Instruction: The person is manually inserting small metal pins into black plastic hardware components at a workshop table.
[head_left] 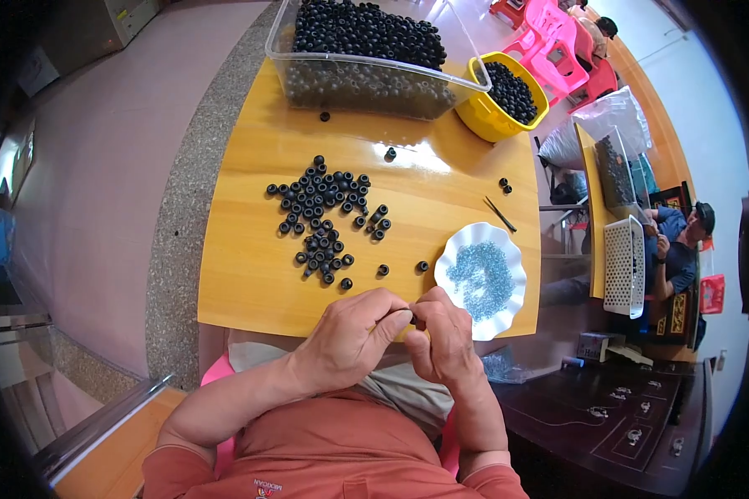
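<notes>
Both hands meet just past the table's near edge, fingers closed together. My left hand [354, 333] pinches a small black round piece [414, 318] with thumb and forefinger. On its other side my right hand [445, 334] grips the same piece, most of which the fingers hide. Right beside that hand, a white scalloped dish [518, 287] holds many tiny clear bluish beads [479, 279]. Farther left on the table lies a loose pile of hollow black round pieces [314, 198], with a few strays around it. Dark tweezers [500, 214] rest beyond the dish.
A clear plastic bin [366, 104] full of black pieces stands at the table's far edge, next to a yellow basin [483, 121] of the same. To the right, another person [682, 241] sits by a white perforated basket [624, 270]. Pink chairs [549, 41] stand beyond.
</notes>
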A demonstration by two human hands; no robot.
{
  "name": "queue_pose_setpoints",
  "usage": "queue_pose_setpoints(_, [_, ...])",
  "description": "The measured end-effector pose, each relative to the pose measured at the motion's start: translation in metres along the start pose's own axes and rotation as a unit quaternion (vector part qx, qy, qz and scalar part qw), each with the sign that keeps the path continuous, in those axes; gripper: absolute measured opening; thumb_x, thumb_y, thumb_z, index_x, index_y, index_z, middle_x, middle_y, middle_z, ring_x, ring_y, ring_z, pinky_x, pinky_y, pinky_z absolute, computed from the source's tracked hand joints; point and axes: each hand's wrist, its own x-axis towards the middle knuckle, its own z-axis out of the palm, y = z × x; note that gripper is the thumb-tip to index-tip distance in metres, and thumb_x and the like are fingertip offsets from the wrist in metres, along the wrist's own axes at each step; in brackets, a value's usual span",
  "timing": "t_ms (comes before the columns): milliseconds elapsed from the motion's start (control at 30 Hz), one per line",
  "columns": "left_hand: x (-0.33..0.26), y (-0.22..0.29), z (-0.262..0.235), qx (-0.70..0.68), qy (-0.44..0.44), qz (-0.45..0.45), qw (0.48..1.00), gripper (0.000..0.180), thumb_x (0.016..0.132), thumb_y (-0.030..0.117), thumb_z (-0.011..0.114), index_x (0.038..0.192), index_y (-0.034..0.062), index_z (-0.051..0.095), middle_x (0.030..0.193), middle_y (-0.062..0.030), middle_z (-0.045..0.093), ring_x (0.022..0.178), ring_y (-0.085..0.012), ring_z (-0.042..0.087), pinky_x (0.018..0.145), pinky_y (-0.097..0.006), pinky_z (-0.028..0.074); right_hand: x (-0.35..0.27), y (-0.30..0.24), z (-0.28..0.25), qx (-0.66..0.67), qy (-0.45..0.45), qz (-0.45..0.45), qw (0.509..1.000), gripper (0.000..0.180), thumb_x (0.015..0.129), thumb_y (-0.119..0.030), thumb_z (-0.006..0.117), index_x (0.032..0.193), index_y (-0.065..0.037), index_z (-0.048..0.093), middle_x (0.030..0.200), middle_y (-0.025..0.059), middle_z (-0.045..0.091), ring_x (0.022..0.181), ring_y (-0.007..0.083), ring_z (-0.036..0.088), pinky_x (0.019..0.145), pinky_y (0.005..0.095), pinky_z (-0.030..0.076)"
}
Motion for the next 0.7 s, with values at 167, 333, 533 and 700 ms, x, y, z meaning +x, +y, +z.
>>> queue_pose_setpoints(167, [0.001, 0.000, -0.001, -0.008, -0.037, -0.004, 0.999, 0.016, 0.095, 0.016, 0.055, 0.093, 0.0013, 0.059, 0.080, -0.0146, 0.059, 0.072, -0.0326, 0.059, 0.064, -0.038, 0.047, -0.003, 0.006, -0.003, 0.000, -0.046, -0.012, 0.999, 0.018, 0.088, -0.016, 0.063, 0.089, -0.001, 0.053, 0.069, 0.0120, 0.047, 0.053, 0.0291, 0.050, 0.043, 0.0373, 0.040])
queue_pose_setpoints(333, [0.000, 0.000, -0.001, -0.004, -0.034, 0.003, 0.999, 0.015, 0.095, 0.016, 0.055, 0.093, 0.0012, 0.058, 0.080, -0.0148, 0.058, 0.073, -0.0328, 0.059, 0.065, -0.038, 0.046, -0.005, 0.002, -0.003, 0.005, -0.036, -0.008, 0.999, 0.013, 0.087, -0.009, 0.063, 0.088, -0.001, 0.053, 0.069, 0.0118, 0.047, 0.052, 0.0286, 0.050, 0.044, 0.0376, 0.039])
queue_pose_setpoints(533, [-0.002, 0.001, 0.003, 0.032, 0.008, 0.055, 0.998, 0.014, 0.094, 0.014, 0.057, 0.092, 0.0001, 0.059, 0.079, -0.0155, 0.058, 0.071, -0.0337, 0.059, 0.062, -0.038, 0.047, -0.004, -0.003, -0.001, 0.034, -0.011, -0.011, 0.999, 0.009, 0.083, 0.000, 0.062, 0.086, -0.001, 0.053, 0.068, 0.0114, 0.048, 0.051, 0.0273, 0.049, 0.043, 0.0378, 0.036])
queue_pose_setpoints(700, [-0.003, -0.001, 0.003, 0.024, 0.025, 0.052, 0.998, 0.014, 0.093, 0.013, 0.057, 0.092, -0.0007, 0.058, 0.078, -0.0167, 0.059, 0.069, -0.0343, 0.059, 0.061, -0.038, 0.047, -0.002, -0.009, 0.003, 0.016, 0.001, 0.000, 1.000, 0.008, 0.083, 0.000, 0.061, 0.084, -0.001, 0.054, 0.067, 0.0110, 0.048, 0.051, 0.0266, 0.048, 0.043, 0.0376, 0.034])
